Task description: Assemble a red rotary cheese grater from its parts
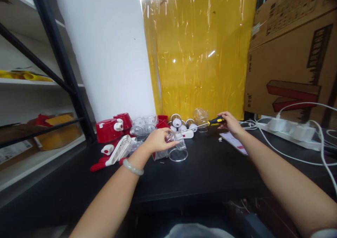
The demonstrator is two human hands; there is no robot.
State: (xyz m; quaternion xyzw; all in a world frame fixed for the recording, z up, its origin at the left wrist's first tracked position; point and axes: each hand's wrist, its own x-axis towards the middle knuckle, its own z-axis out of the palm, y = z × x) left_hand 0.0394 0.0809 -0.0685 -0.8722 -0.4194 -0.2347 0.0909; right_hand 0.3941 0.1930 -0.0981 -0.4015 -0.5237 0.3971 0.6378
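My left hand (161, 139) is closed round a small clear plastic part (170, 136) above the black table (202, 171). Between my right thumb and fingers is the yellow-and-black handle of a screwdriver (216, 120); my right hand (228, 123) grips its end. The metal shaft points left, its tip close to the clear part; contact there cannot be made out. Just below my left fingers, a clear cup-like piece with a round rim (178, 155) rests on the table. Behind it lies a white piece with a red mark (187, 134).
Red housings (107, 130), white-and-red handles (118, 150) and clear cups (143, 125) crowd the left. White-ended cylinders (176, 121) stand at the back. A phone (233, 141), a power strip (295, 134) with white cables and a large carton (292, 59) are right.
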